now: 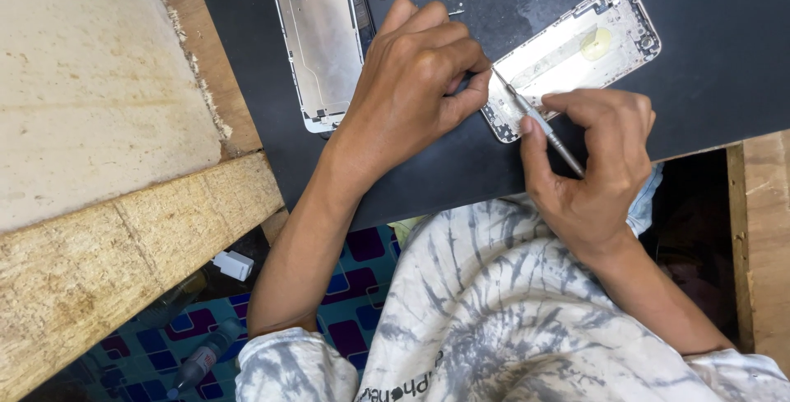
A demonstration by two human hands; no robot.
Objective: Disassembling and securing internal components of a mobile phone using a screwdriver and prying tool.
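Disassembly step on the silver metal phone rear housing [572, 52], lying open-side up on the black tabletop [724, 81]. Right hand [592, 163] pinches a thin grey metal screwdriver [539, 122], tip at the housing's near edge. Left hand [411, 73], fingers curled shut, braces that same edge. Detached screen panel [319, 40] lies just left of the housing. Next move likely needs a steady tip.

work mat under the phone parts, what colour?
Black mat, plain and matte, with the opened phone housing lying on it. Head view shows it best.
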